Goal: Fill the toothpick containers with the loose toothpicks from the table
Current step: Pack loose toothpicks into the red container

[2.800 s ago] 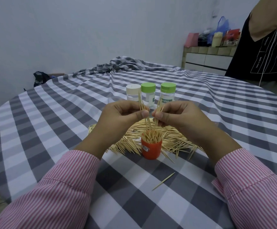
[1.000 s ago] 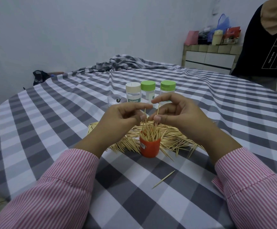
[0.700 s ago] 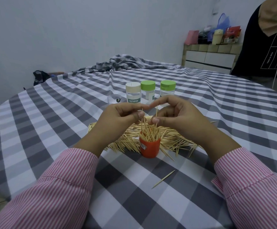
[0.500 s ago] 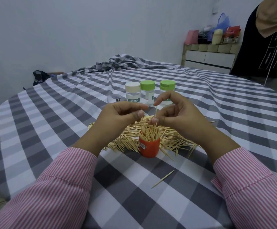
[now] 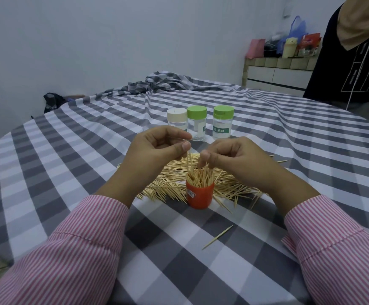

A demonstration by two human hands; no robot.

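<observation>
Head view, left hand (image 5: 157, 148): I see thumb and forefinger pinching a few toothpicks (image 5: 189, 160) upright, lower ends down in the orange container (image 5: 199, 194).
Head view, right hand (image 5: 229, 157): fingers curled, tips at the toothpick tops over the container; I cannot tell if it has hold of any.
Orange container: upright on the checked tablecloth (image 5: 69, 150), packed with toothpicks.
Loose toothpick pile (image 5: 227, 186): behind and beside it.
Stray toothpick (image 5: 217, 237): nearer me.
Lidded containers (image 5: 223, 125): three, behind the pile.
</observation>
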